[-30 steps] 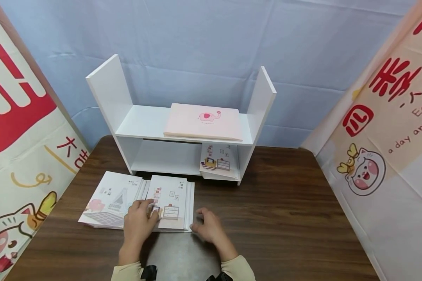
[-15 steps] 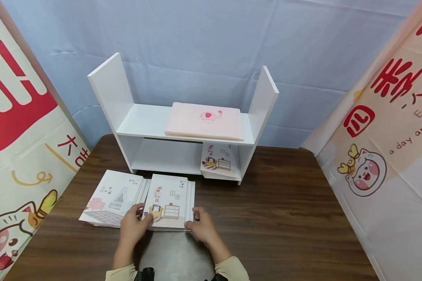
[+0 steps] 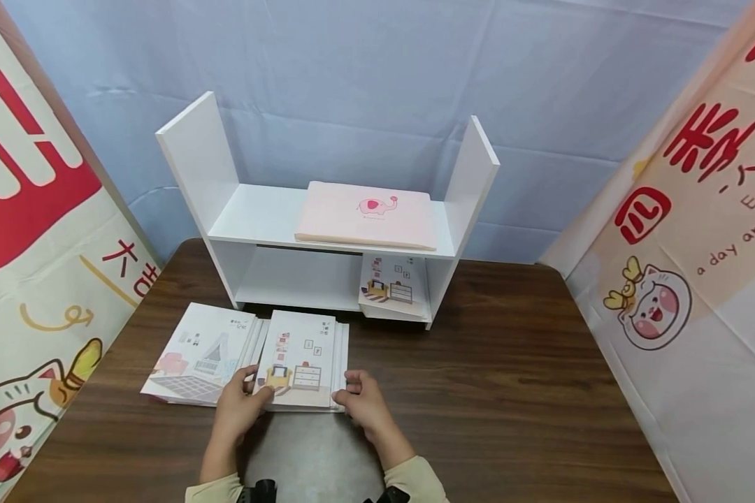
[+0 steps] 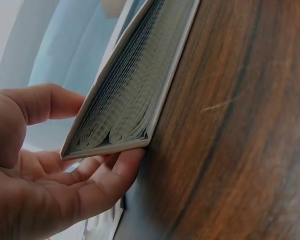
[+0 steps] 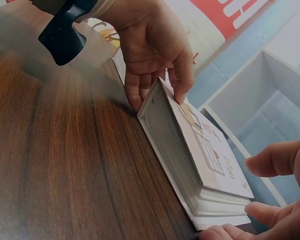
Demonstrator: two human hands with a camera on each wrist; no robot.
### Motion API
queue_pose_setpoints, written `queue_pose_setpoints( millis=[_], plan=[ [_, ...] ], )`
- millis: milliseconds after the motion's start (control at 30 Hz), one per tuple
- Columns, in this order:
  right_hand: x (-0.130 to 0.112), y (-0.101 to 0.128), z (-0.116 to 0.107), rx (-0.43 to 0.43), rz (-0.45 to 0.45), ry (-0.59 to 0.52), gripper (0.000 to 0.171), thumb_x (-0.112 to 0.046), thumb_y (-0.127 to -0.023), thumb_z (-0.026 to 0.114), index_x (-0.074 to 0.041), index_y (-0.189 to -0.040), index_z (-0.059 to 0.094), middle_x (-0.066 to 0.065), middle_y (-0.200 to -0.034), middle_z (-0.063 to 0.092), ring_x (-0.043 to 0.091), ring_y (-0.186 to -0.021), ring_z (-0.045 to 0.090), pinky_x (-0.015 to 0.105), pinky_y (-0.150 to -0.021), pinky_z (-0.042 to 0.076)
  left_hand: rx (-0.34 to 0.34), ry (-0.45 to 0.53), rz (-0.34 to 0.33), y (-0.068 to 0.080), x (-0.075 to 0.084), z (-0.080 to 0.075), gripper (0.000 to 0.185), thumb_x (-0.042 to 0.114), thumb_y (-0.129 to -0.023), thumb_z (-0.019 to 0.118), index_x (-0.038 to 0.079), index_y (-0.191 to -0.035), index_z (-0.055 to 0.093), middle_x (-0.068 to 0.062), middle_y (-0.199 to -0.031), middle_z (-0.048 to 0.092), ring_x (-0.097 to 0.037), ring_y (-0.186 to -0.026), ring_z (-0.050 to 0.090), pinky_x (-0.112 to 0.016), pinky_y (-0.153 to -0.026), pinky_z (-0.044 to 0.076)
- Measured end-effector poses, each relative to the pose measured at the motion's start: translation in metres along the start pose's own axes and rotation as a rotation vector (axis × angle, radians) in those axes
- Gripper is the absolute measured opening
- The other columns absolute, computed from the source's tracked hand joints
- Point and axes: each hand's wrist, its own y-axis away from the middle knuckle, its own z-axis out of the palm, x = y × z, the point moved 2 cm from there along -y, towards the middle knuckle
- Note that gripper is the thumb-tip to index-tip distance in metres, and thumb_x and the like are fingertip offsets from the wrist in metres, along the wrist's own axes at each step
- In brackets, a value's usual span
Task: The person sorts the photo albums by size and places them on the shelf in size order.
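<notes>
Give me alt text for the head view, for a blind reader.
A person's left hand grips a white book, right hand at its other edge, on a wooden table. A second book lies alongside; behind, a white shelf holds more books.

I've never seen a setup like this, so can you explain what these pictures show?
No machine here: a person works bare-handed. The wide picture comes from a camera on the head; each close-up from one on a wrist. On the wooden table, two books lie side by side before a white shelf, which holds a pink elephant-print item and another book. The left hand holds the armchair-print book by its spine; the right hand is at its page edge.
</notes>
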Motion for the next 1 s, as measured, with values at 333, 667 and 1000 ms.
queue_pose_setpoints(
  millis=[333, 667, 1000],
  plan=[
    [0.008, -0.007, -0.001, -0.001, 0.034, -0.079, 0.05, -0.001, -0.075, 0.063, 0.012, -0.12, 0.044, 0.015, -0.092, 0.048, 0.018, -0.075, 0.05, 0.035, -0.063, 0.05, 0.006, 0.148, -0.062, -0.005, -0.001, 0.001, 0.054, -0.005, -0.079, 0.06, -0.01, -0.13, 0.042, -0.016, -0.086, 0.055, -0.014, -0.055, 0.051, -0.027, -0.048, 0.048],
    [0.012, -0.005, -0.001, -0.002, 0.065, -0.174, 0.058, 0.001, -0.075, 0.064, 0.013, -0.125, 0.038, 0.018, -0.096, 0.048, 0.016, -0.072, 0.051, 0.034, -0.065, 0.051, -0.016, 0.195, -0.093, -0.004, 0.002, -0.006, 0.05, -0.002, -0.084, 0.058, -0.008, -0.131, 0.041, -0.014, -0.089, 0.052, -0.014, -0.059, 0.052, -0.031, -0.052, 0.051],
    [0.014, -0.006, 0.002, -0.011, 0.07, -0.239, 0.066, 0.008, -0.069, 0.063, 0.023, -0.126, 0.034, 0.015, -0.089, 0.053, 0.012, -0.067, 0.052, 0.025, -0.061, 0.048, -0.134, 0.252, -0.102, 0.001, 0.006, -0.011, 0.062, -0.011, -0.075, 0.056, -0.008, -0.134, 0.036, -0.022, -0.101, 0.05, -0.017, -0.072, 0.053, -0.031, -0.058, 0.051]
  ],
)
